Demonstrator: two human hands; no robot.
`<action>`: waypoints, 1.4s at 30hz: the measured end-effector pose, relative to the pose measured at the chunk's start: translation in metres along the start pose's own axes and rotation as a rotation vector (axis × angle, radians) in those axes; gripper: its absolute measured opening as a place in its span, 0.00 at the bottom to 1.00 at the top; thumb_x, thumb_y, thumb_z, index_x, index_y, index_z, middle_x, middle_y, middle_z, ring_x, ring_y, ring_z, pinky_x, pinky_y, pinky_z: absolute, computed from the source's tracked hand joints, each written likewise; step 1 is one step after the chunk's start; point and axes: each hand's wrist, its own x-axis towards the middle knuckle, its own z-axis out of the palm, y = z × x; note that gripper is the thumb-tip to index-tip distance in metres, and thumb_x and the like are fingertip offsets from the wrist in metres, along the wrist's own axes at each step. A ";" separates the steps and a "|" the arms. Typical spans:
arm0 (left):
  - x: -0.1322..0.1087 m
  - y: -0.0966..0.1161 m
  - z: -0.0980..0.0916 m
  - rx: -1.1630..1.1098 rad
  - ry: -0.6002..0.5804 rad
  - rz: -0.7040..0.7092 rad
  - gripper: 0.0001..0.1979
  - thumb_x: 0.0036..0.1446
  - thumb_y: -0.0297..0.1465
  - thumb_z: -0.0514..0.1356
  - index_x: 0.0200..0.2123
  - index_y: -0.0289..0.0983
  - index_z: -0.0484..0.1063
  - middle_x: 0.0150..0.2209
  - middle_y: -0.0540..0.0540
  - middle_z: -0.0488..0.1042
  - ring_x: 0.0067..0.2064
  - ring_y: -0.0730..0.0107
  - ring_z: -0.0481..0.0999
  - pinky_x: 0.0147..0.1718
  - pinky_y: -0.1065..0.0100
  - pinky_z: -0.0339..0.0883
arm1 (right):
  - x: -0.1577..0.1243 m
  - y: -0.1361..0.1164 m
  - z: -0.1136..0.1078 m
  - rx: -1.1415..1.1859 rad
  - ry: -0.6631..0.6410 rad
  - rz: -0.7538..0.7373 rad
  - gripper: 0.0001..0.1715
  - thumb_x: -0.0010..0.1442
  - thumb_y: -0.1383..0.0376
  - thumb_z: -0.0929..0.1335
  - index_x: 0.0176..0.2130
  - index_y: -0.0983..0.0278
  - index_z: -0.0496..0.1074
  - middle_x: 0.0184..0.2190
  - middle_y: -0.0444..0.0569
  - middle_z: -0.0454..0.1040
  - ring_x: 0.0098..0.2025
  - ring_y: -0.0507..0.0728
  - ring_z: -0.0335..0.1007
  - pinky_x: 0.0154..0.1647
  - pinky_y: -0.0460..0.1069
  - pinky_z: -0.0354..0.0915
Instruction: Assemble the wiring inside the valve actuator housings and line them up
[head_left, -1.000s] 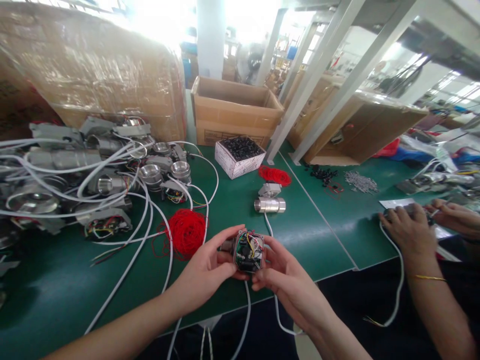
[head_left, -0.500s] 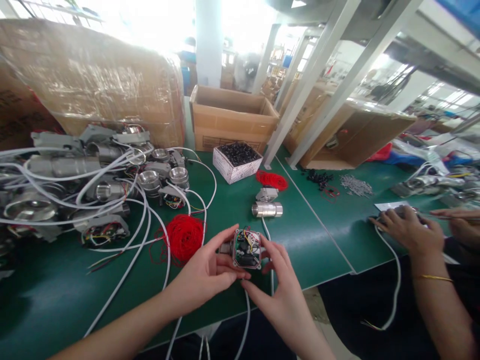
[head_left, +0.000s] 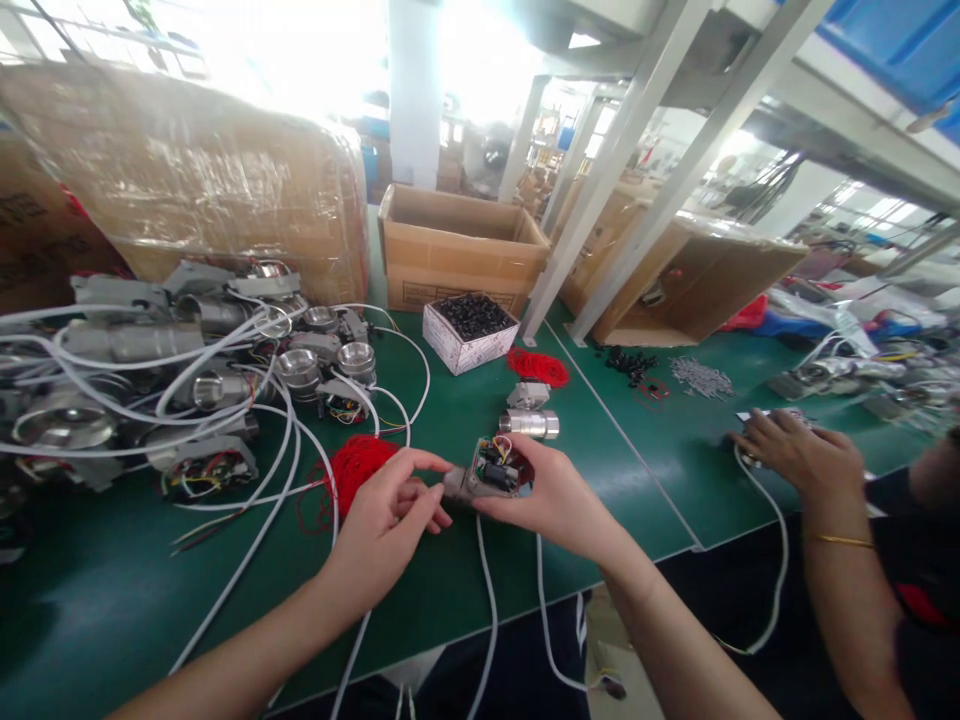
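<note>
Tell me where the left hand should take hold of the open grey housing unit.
Probably best by the metal stub, coming from the left: it sticks out on that side, toward the left hand. The right hand grips the open grey housing, whose exposed wires are better left untouched. The white cable trails on the near side, clear of that approach.

The electronics housing (head_left: 485, 487) in the right hand (head_left: 547, 492) presented a matt grey, metal-looking shell. Just beyond this grip, the pipe fitting (head_left: 529, 424) showed smooth, glossy metal. The cable (head_left: 490, 585) below the grip had a smooth, plastic-looking white sheath. The tabletop (head_left: 619, 485) beneath the grip was smooth, with a soft sheen. Well beyond the grip, the open carton (head_left: 457, 265) was matt cardboard; left of the grip, the film-wrapped carton (head_left: 225, 185) was glossy.
</note>
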 end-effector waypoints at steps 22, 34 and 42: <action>0.076 0.021 0.011 0.995 -0.091 0.218 0.16 0.60 0.17 0.55 0.48 0.36 0.72 0.50 0.41 0.73 0.47 0.53 0.78 0.50 0.55 0.73 | 0.044 0.043 -0.044 -0.525 0.074 -0.285 0.30 0.54 0.74 0.74 0.56 0.62 0.70 0.55 0.57 0.72 0.56 0.68 0.67 0.57 0.63 0.65; 0.078 0.010 0.066 0.947 -0.090 0.225 0.13 0.61 0.21 0.59 0.49 0.35 0.72 0.52 0.40 0.71 0.49 0.56 0.78 0.52 0.57 0.73 | 0.001 0.105 -0.067 -0.743 0.207 -0.300 0.28 0.54 0.77 0.66 0.54 0.64 0.72 0.51 0.58 0.75 0.52 0.68 0.69 0.55 0.62 0.71; 0.110 0.022 0.132 0.915 -0.150 0.237 0.12 0.67 0.32 0.62 0.52 0.34 0.72 0.52 0.41 0.75 0.48 0.59 0.78 0.47 0.54 0.76 | -0.020 0.155 -0.127 -0.849 0.265 -0.272 0.24 0.56 0.72 0.65 0.52 0.62 0.75 0.49 0.58 0.78 0.51 0.68 0.73 0.53 0.62 0.72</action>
